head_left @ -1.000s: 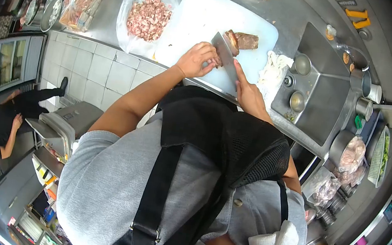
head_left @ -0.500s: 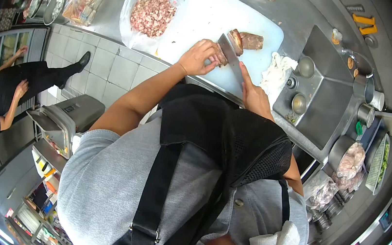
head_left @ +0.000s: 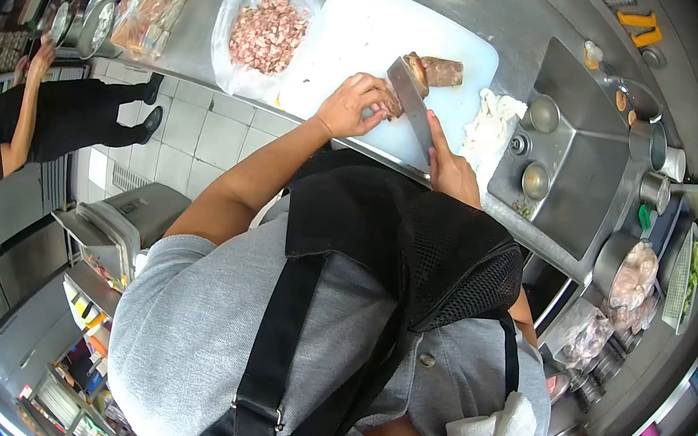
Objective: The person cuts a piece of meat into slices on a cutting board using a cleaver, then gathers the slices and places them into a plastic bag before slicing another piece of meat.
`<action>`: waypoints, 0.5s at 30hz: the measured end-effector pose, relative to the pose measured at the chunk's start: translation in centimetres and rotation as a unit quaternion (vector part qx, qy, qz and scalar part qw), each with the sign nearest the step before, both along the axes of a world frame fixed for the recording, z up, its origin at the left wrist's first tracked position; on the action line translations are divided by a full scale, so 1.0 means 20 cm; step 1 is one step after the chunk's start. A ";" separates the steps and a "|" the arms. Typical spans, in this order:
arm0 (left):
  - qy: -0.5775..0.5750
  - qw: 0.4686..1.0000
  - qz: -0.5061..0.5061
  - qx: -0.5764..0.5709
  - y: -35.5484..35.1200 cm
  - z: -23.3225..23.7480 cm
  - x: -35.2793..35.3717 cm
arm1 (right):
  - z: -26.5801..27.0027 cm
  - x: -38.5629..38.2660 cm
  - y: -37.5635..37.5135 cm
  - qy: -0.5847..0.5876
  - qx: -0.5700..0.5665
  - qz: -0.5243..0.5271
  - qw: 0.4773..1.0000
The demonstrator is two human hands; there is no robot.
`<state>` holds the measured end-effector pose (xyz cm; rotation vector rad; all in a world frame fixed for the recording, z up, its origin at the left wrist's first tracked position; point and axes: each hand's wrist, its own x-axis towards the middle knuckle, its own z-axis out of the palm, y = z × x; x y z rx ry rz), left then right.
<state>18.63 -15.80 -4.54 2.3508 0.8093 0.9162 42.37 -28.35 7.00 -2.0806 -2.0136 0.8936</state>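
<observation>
On the white cutting board (head_left: 355,23), my right hand (head_left: 454,172) grips a wide-bladed kitchen knife (head_left: 413,97), forefinger along its blade. My left hand (head_left: 352,107) is closed on a piece of brownish meat (head_left: 392,108), fingertips close to the flat of the blade. Across the knife lies a larger dark-crusted piece of meat (head_left: 443,73), with a browned cut portion (head_left: 417,71) against the blade. To the left of the board an open plastic bag (head_left: 225,37) holds small pinkish diced meat (head_left: 269,32).
A white cloth (head_left: 491,122) lies between the board and the steel sink (head_left: 577,168), which contains two small metal cups. Far left, a co-worker in dark clothes (head_left: 73,119) reaches toward metal bowls (head_left: 97,21). A grey bin (head_left: 150,207) stands behind my left arm.
The co-worker at the left has stepped nearer the counter and raised their hands toward the bowls. My hands, the knife and the meat look almost the same; the view has shifted slightly.
</observation>
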 end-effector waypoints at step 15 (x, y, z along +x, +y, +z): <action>0.026 1.000 -0.009 -0.005 -0.01 0.00 -0.01 | -0.04 0.01 0.00 -0.006 -0.047 0.027 0.999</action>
